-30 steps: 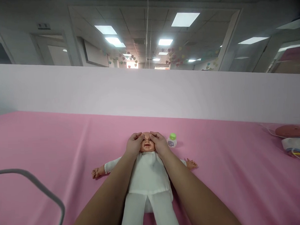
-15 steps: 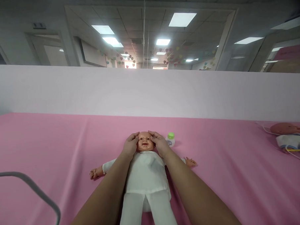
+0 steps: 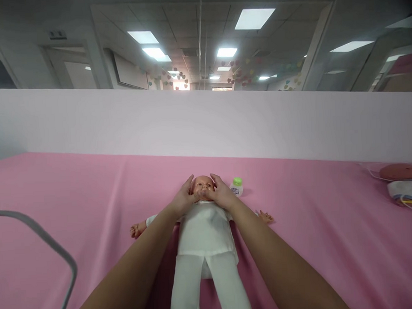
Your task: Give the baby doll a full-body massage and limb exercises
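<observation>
Both thumbs have slid down to the doll's (image 3: 205,227) chin.

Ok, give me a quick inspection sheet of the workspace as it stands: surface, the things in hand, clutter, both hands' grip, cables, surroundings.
Surface: pink sheet spread flat, a faint crease at left.
Things in hand: baby doll in white clothes lying face up, arms out to the sides.
Clutter: small bottle with green cap upright beside the doll's head; second doll at the far right edge.
Hands: left hand and right hand cup the doll's cheeks, thumbs meeting at the mouth; open grip, nothing clasped.
Cables: thin white and yellow leads by the second doll.
Surroundings: grey curved rail at lower left, pale partition behind, lit ceiling panels above.
</observation>
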Demonstrator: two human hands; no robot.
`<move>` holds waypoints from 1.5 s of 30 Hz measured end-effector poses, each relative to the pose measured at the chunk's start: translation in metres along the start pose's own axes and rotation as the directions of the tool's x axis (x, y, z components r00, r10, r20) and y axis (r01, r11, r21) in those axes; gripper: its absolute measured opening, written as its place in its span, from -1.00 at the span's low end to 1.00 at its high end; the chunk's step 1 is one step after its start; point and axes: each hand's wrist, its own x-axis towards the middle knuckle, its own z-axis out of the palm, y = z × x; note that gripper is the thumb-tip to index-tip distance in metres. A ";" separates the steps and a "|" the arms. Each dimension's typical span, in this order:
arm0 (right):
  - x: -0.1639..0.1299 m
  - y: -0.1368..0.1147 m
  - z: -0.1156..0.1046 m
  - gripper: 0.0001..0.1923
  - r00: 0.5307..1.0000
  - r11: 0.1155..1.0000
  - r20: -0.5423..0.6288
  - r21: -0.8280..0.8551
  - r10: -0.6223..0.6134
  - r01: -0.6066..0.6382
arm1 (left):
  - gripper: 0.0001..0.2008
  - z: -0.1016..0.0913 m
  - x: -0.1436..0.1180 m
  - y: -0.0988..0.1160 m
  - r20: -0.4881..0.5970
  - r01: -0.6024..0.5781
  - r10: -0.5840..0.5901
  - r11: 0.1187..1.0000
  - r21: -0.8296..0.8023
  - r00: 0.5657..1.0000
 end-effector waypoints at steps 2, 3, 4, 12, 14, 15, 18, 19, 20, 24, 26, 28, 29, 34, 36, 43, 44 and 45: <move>-0.006 0.002 0.001 0.27 1.000 1.000 0.019 -0.017 -0.002 0.002 | 0.05 0.000 -0.005 0.002 0.053 -0.037 0.037 0.999 -0.002 0.998; -0.008 0.005 0.002 0.29 1.000 1.000 0.030 -0.013 -0.006 0.007 | 0.05 0.001 -0.007 0.002 0.067 -0.056 0.056 0.998 -0.010 0.996; -0.010 0.009 0.003 0.30 0.999 1.000 0.033 -0.006 -0.013 0.013 | 0.05 0.003 -0.009 0.002 0.072 -0.069 0.070 0.997 -0.015 0.995; -0.009 0.032 0.005 0.20 0.997 0.993 -0.037 0.092 -0.065 0.069 | 0.11 0.007 -0.005 -0.008 -0.023 -0.068 0.070 0.994 0.083 0.997; -0.007 0.033 0.003 0.18 0.997 0.986 -0.016 0.144 -0.079 0.080 | 0.11 0.006 -0.002 -0.013 -0.026 -0.057 0.059 0.997 0.050 0.998; -0.007 0.034 0.003 0.17 0.996 0.981 -0.006 0.173 -0.084 0.084 | 0.11 0.006 -0.001 -0.016 -0.027 -0.055 0.055 0.998 0.022 0.998; -0.006 0.035 -0.001 0.16 0.996 0.970 0.021 0.228 -0.088 0.081 | 0.10 0.006 0.003 -0.026 -0.051 -0.051 0.049 0.997 -0.049 0.997; -0.006 0.035 -0.002 0.17 0.996 0.971 0.028 0.226 -0.085 0.076 | 0.10 0.006 0.005 -0.028 -0.061 -0.051 0.048 0.997 -0.058 0.997; -0.006 0.035 -0.004 0.18 0.996 0.973 0.033 0.218 -0.081 0.072 | 0.09 0.006 0.006 -0.030 -0.069 -0.053 0.049 0.997 -0.060 0.996; -0.006 0.036 -0.010 0.15 0.995 0.978 0.069 0.198 -0.077 0.062 | 0.06 0.004 0.007 -0.030 -0.083 -0.063 0.059 0.997 -0.045 0.995; -0.006 0.038 -0.013 0.09 0.992 0.972 0.095 0.228 -0.081 0.057 | 0.05 0.001 0.006 -0.029 -0.060 -0.046 0.041 0.995 -0.088 0.997; -0.004 0.040 -0.016 -0.01 0.989 0.965 0.119 0.255 -0.090 0.057 | 0.06 -0.002 0.005 -0.029 -0.011 -0.003 0.001 0.985 -0.171 1.000; -0.003 0.042 -0.017 -0.06 0.986 0.963 0.135 0.264 -0.098 0.060 | 0.08 -0.004 0.004 -0.030 0.015 0.023 -0.020 0.977 -0.211 1.000; 0.000 0.044 -0.023 -0.20 0.969 0.938 0.201 0.341 -0.141 0.065 | 0.01 -0.011 0.005 -0.035 0.059 0.066 -0.052 0.960 -0.271 0.997; 0.000 0.045 -0.025 -0.22 0.971 0.934 0.198 0.353 -0.133 0.056 | -0.09 -0.011 0.006 -0.036 0.033 0.046 -0.038 0.962 -0.270 0.999; 0.000 0.042 -0.014 -0.05 0.990 0.976 0.086 0.195 -0.110 0.092 | -0.04 0.002 0.005 -0.028 -0.026 0.017 -0.023 0.977 -0.212 0.999; -0.001 0.041 -0.011 0.00 0.993 0.981 0.060 0.172 -0.101 0.089 | 0.00 0.005 0.004 -0.027 -0.036 0.014 -0.021 0.981 -0.193 0.999; -0.001 0.040 -0.007 0.06 0.995 0.985 0.033 0.152 -0.092 0.086 | 0.03 0.007 0.003 -0.026 -0.049 0.008 -0.016 0.986 -0.169 0.999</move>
